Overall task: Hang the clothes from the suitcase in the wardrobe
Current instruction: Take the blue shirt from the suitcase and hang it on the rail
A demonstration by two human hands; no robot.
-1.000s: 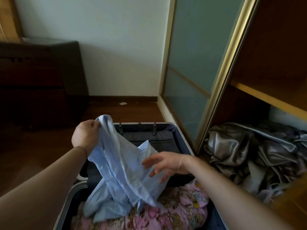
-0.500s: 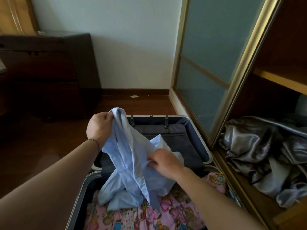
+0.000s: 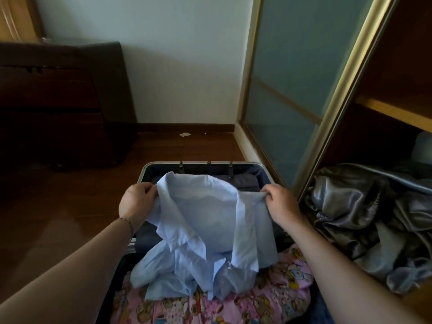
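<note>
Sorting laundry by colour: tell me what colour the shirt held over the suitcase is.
Plain light blue shirt, head view.

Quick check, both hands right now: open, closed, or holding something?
Left hand: grips one side of the light blue cotton shirt.
Right hand: grips the shirt's other side.

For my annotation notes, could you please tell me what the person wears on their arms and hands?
Both forearms are bare, with no sleeves in view. The left hand has a thin chain bracelet at the wrist. The right hand shows no gloves, rings or watch.
</note>
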